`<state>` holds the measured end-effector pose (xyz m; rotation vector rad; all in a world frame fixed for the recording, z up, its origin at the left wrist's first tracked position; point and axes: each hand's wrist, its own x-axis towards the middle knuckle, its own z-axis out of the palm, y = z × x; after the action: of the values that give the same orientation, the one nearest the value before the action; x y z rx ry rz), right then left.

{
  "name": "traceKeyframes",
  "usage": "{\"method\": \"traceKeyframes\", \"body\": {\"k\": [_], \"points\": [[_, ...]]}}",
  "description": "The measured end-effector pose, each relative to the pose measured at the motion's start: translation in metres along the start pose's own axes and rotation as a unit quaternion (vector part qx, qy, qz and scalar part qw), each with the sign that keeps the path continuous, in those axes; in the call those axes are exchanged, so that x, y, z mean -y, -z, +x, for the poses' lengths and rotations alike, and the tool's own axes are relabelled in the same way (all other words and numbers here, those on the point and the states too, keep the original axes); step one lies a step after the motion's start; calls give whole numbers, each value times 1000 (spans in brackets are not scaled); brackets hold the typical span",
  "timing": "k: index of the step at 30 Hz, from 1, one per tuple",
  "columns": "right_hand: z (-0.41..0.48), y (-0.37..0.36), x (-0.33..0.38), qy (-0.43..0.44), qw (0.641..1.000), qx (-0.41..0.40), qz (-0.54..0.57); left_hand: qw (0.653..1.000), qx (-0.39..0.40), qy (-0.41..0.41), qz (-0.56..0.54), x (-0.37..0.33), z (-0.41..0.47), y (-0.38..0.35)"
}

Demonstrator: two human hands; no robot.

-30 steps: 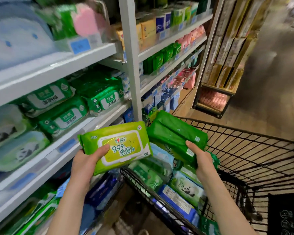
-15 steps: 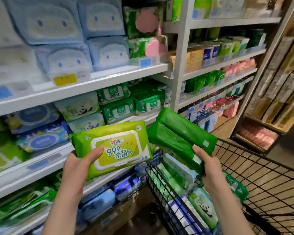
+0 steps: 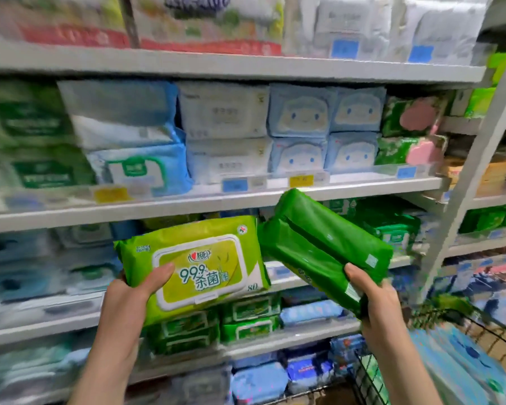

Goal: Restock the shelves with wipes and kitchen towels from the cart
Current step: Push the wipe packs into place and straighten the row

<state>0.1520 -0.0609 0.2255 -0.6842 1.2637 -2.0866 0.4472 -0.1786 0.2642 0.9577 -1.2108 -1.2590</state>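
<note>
Facing the shelves [image 3: 216, 201] squarely now, left hand [image 3: 129, 302] fingers [image 3: 158, 276] grip the lime pack [image 3: 199, 258], right hand [image 3: 376, 305] the dark-green packs [image 3: 319, 241].

Left hand [image 3: 129, 299] gripping lime wipes pack [image 3: 196, 267], right hand [image 3: 374, 302] gripping green packs [image 3: 319, 244]

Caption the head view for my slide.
Left hand holds a lime wipes pack, right hand grips dark green packs, before stocked store shelves.

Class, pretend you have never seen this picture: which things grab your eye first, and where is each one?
First, the lime-green wipes pack marked 99.9, held centre-frame by the left hand. Right beside it, the right hand grips dark green packs at a tilt. Above them, pale blue packs with cartoon faces sit stacked on a shelf.
</note>
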Motion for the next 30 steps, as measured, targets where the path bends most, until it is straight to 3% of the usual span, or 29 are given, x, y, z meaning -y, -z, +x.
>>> {"method": "traceKeyframes", "body": {"k": [7, 18, 25, 30], "points": [[-24, -132, -17, 56, 996, 67, 26, 997, -67, -31, -13, -42, 31, 126], [-30, -283, -17, 92, 979, 178, 33, 973, -189, -116, -60, -81, 34, 239], [-23, -348, -31, 125, 970, 208, -3, 957, -251, -143, -38, -85, 37, 282], [-20, -354, -49, 167, 963, 202, -59, 949, -266, -169, -19, -80, 40, 298]]}}
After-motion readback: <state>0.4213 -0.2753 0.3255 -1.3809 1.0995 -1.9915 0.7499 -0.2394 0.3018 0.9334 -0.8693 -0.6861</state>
